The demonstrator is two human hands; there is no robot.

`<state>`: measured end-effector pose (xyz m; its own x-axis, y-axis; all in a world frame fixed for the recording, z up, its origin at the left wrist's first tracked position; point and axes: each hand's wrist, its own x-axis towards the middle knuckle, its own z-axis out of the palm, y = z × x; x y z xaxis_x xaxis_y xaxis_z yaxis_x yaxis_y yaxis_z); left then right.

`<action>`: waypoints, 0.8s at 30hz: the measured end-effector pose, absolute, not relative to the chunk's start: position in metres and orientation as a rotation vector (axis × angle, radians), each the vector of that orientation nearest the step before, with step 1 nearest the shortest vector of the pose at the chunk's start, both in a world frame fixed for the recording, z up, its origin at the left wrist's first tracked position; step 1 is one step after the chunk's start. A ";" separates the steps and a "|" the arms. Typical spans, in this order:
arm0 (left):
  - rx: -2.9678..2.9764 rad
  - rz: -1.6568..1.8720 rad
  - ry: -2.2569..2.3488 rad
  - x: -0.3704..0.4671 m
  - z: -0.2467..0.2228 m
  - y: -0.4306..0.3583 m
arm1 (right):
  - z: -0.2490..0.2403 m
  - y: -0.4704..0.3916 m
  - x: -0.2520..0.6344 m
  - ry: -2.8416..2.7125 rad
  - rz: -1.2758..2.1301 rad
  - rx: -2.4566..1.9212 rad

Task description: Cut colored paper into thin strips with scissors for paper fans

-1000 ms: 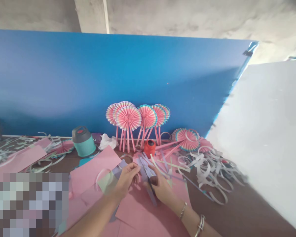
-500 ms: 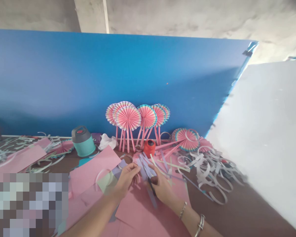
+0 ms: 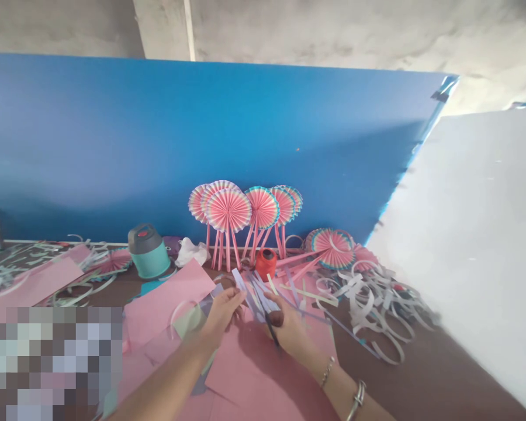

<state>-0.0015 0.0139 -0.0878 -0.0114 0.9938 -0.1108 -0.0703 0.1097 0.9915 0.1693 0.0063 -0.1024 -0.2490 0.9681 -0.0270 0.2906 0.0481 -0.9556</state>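
My left hand (image 3: 225, 307) is closed in a pinch, with a lavender paper strip (image 3: 238, 280) standing up from its fingertips. My right hand (image 3: 291, 330) is wrapped round dark-handled scissors (image 3: 271, 328), whose far end is hard to make out among the strips. Loose lavender strips (image 3: 259, 292) lie just beyond both hands. Beneath them is a large pink paper sheet (image 3: 254, 374). A spool of red thread (image 3: 266, 264) stands a little past the strips.
Several pleated pink paper fans (image 3: 228, 209) lean on the blue panel (image 3: 263, 128). More fans (image 3: 332, 248) lie at right, beside a heap of curled white strips (image 3: 368, 298). A teal container (image 3: 149, 254) stands at left, behind pink sheets (image 3: 170, 298).
A long lavender strip that hung between my hands is no longer there. One now sticks up at my left fingertips. My left hand has shifted slightly left, away from the scissors.
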 end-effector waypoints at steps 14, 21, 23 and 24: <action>1.019 1.413 1.191 -0.023 -0.099 0.027 | -0.081 0.007 0.183 -1.774 1.455 -1.236; 0.989 1.423 1.200 -0.031 -0.095 0.030 | -0.075 0.016 0.196 -1.916 1.537 -1.267; 0.991 1.415 1.209 -0.031 -0.095 0.031 | -0.075 0.016 0.197 -1.914 1.614 -1.270; 0.992 1.411 1.211 -0.031 -0.095 0.031 | -0.075 0.016 0.197 -1.912 1.643 -1.269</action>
<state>-0.0306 0.0307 -0.0949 -0.1766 0.9841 -0.0174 -0.1668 -0.0125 0.9859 0.1967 0.0163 -0.0748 -0.5555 0.7764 -0.2977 0.4109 -0.0549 -0.9100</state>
